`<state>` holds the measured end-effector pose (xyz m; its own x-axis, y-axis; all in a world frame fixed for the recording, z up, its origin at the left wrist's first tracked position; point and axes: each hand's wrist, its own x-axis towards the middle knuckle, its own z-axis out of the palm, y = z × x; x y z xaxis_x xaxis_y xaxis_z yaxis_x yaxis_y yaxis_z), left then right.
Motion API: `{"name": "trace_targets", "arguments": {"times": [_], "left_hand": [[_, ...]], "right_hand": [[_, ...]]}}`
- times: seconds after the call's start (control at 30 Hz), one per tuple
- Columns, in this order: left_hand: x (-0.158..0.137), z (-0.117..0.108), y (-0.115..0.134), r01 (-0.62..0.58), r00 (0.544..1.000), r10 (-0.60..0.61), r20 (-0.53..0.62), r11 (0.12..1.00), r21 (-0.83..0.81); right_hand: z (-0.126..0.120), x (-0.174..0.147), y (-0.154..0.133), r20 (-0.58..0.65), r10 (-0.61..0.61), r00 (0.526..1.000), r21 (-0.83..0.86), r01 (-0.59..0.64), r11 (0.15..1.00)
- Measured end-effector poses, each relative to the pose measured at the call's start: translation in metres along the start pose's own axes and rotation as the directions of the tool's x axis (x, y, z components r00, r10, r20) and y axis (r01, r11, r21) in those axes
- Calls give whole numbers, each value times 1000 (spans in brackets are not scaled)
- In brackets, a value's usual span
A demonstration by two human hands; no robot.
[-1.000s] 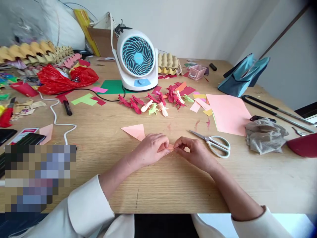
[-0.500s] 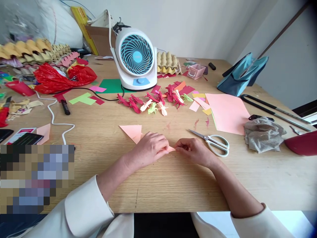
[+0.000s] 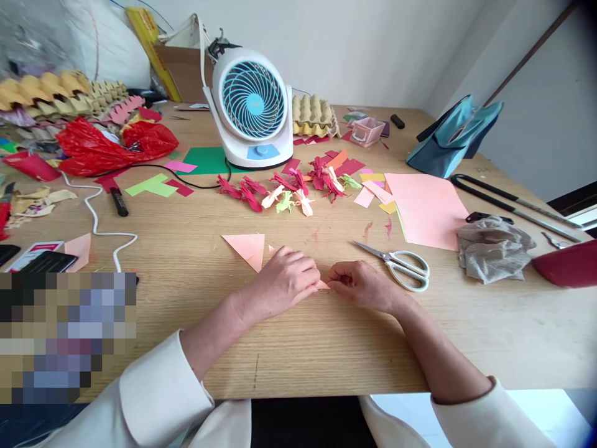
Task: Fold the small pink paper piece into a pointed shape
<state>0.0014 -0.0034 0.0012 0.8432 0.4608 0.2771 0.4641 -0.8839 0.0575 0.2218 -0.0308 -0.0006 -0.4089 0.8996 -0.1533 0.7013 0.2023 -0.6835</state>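
Note:
A small piece of pink paper (image 3: 322, 285) is held between my two hands, low over the wooden table; most of it is hidden under my fingers. My left hand (image 3: 293, 275) is closed on it from the left, with a corner showing behind the knuckles. My right hand (image 3: 353, 283) pinches its right end between thumb and fingers. Another pink paper triangle (image 3: 248, 250) lies flat just beyond my left hand. White-handled scissors (image 3: 405, 267) rest to the right of my right hand, blades pointing left and away.
Folded paper pieces (image 3: 289, 188) in red, pink and green lie in a row before a white fan (image 3: 255, 102). A pink sheet (image 3: 426, 208), a crumpled grey cloth (image 3: 495, 250) and a blue bag (image 3: 454, 138) are on the right. A red plastic bag (image 3: 116, 146) sits at left.
The view has shifted slightly. My left hand and the held paper have moved a little apart from the triangle, leaving a gap. Both hands keep their grip on the paper.

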Motion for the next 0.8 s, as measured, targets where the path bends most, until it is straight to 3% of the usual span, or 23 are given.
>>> {"name": "trace_targets", "arguments": {"times": [0.43,0.8], "left_hand": [[0,1,1,-54,998,54,-9,998,32],[0,-1,3,3,1000,-3,8,1000,-27]], "right_hand": [[-1,-1,-4,19,-22,1000,-56,23,998],[-1,-3,-4,36,-19,999,-44,20,999]]}}
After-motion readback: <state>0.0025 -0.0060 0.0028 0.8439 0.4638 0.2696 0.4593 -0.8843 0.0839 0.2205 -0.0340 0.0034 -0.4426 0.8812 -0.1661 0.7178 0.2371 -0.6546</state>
